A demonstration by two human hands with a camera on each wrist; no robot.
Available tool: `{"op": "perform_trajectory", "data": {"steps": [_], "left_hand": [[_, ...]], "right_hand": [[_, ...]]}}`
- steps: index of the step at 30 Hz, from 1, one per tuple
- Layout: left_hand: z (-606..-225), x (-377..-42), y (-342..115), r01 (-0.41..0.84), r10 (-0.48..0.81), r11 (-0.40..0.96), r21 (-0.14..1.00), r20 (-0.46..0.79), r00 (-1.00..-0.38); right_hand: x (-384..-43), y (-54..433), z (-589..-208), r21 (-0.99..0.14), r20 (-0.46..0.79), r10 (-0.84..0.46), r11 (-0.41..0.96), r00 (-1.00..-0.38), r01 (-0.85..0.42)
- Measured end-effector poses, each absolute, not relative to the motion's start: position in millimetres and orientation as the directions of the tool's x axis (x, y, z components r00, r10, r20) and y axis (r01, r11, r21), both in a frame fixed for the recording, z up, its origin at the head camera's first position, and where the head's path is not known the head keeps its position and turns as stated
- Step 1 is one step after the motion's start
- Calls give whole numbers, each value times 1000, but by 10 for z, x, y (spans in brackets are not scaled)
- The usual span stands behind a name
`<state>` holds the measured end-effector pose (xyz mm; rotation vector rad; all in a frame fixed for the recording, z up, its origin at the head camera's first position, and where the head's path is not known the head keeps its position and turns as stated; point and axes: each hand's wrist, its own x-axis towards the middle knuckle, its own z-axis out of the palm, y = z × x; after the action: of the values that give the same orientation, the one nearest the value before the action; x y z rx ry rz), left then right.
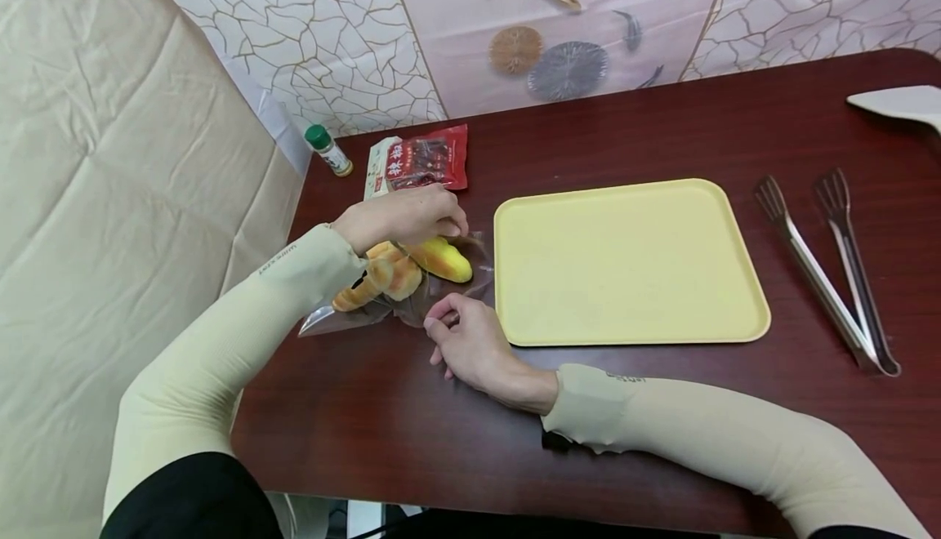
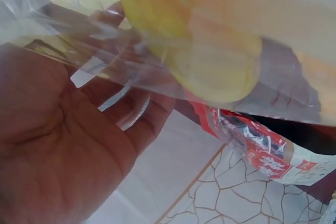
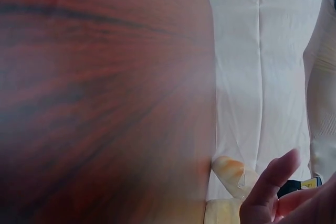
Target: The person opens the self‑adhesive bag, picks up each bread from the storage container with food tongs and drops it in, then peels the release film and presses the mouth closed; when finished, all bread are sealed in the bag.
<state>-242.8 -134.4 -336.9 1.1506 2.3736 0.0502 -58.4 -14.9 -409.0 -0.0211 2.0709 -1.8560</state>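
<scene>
A clear plastic bag (image 1: 340, 320) lies on the table with bread in it: a yellow bread (image 1: 450, 261) and pale brown rolls (image 1: 400, 276). My left hand (image 1: 412, 214) reaches over the bag and pinches its far edge near the mouth; in the left wrist view, its fingers curl behind the clear film (image 2: 173, 69). At the near edge of the mouth, my right hand (image 1: 478, 347) pinches the plastic between thumb and forefinger. The right wrist view shows the raised thumb (image 3: 275, 177) beside bagged bread (image 3: 229, 169).
Right of the bag lies a yellow tray (image 1: 632, 265), its left rim beside the bag's mouth. Metal tongs (image 1: 838, 286) and a white-bladed utensil (image 1: 897, 104) lie farther right. A red food packet (image 1: 426, 157) and a green-capped bottle (image 1: 328, 149) are behind the left hand.
</scene>
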Motion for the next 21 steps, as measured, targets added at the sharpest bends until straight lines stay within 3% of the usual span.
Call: {"op": "perform_trajectory", "data": {"steps": [8, 15, 21], "left_hand": [[-3411, -2483, -1346, 660, 751, 655, 369, -411, -516], [-3430, -2517, -1348, 633, 715, 691, 350, -465, -523], [-3448, -2507, -1400, 626, 718, 693, 358, -415, -559]], "right_hand": [[-587, -149, -4095, -961, -261, -241, 156, -935, 228], [-583, -148, -4100, -959, -267, -240, 163, -934, 232], [-589, -148, -4109, -962, -253, -244, 170, -936, 216]]}}
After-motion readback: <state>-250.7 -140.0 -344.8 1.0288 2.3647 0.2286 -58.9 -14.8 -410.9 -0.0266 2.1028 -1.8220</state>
